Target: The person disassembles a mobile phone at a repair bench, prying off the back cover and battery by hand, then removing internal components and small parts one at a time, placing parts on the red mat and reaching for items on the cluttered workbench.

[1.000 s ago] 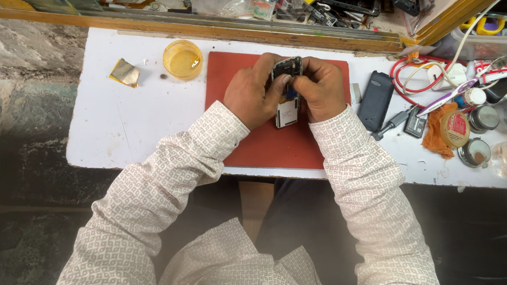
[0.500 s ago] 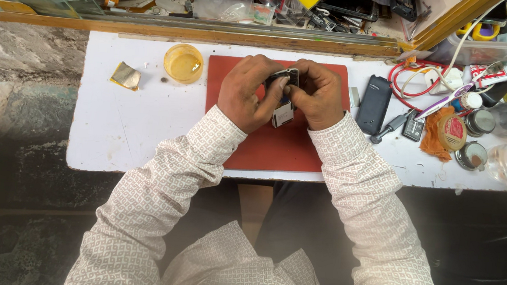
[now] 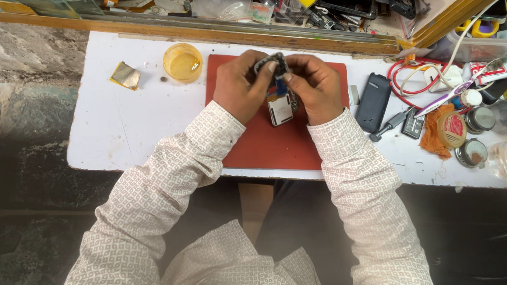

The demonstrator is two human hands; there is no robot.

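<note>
Head camera looks down on a small opened mobile phone (image 3: 281,102) held above a red work mat (image 3: 271,144), its long axis running away from the person, top end tucked under the fingertips. Left hand (image 3: 240,89) and right hand (image 3: 313,89) meet over it, fingers curled and clamped on its upper end, both forearms angling inward. Just left of the left hand stands a round yellow cup (image 3: 182,63) holding yellowish liquid. Right of the right hand lies a dark phone back cover (image 3: 373,102), and farther right small round tins (image 3: 471,152).
</note>
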